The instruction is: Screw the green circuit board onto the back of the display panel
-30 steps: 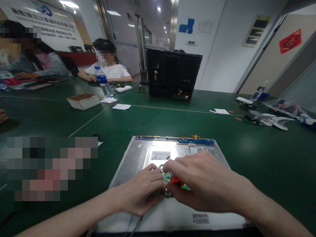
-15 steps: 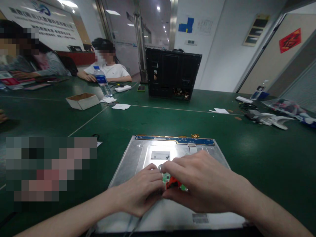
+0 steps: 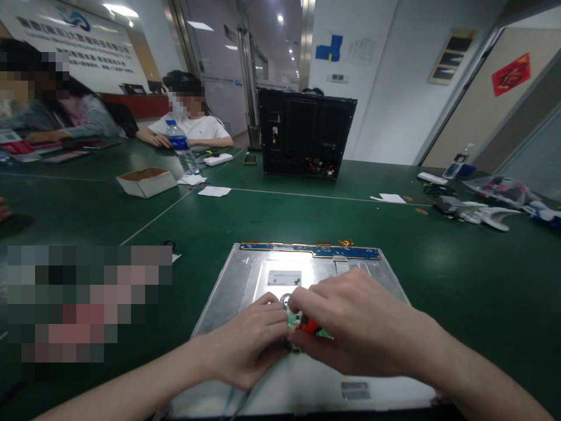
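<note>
An LCD panel lies back side up in front of me, with a blue circuit strip along its far edge. A small green circuit board sits at its middle, partly covered by my hands. My right hand is closed around a screwdriver with a red and black handle, held over the green board; its tip is hidden. My left hand is curled at the board's left side, fingertips hidden. Just beyond the fingers a round silver piece shows.
On the green table stand a black monitor housing, a white open box and a water bottle. White papers and a grey-white device lie farther off. Other people sit at the far left.
The red and black handle has turned or tilted slightly in my right hand, and more of the round silver piece shows. Both hands stay nearly in place.
</note>
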`<state>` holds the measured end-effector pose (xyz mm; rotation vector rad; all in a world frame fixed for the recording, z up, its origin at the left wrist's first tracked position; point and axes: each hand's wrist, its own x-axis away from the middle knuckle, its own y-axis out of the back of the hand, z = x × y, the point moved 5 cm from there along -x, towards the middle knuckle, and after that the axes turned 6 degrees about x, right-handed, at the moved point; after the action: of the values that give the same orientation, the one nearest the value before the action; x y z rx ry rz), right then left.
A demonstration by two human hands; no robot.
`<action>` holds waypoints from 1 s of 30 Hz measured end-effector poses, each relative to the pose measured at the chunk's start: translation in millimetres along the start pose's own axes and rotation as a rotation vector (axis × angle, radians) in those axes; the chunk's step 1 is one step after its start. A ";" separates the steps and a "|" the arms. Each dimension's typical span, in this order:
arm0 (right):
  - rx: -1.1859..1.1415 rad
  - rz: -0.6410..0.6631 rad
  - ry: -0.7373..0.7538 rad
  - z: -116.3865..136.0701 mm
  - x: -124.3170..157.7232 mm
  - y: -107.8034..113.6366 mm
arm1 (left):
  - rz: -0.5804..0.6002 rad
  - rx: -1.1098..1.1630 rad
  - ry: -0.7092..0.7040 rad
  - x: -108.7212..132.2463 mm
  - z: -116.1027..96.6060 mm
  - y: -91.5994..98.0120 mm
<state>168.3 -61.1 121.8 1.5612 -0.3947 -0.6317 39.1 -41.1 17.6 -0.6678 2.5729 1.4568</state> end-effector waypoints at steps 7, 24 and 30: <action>0.014 0.003 0.004 -0.1 -0.3 -1.7 | 0.011 -0.017 -0.021 -0.6 0.5 1.5; -0.056 -0.028 0.001 -1.2 -1.5 1.5 | 0.022 0.024 -0.022 0.0 2.0 0.7; -0.056 -0.056 0.000 -3.6 0.4 4.0 | 0.028 0.025 -0.008 0.8 2.6 0.0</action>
<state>171.3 -58.8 125.8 1.5230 -0.3313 -0.6807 38.1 -39.2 16.0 -0.6238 2.5998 1.4304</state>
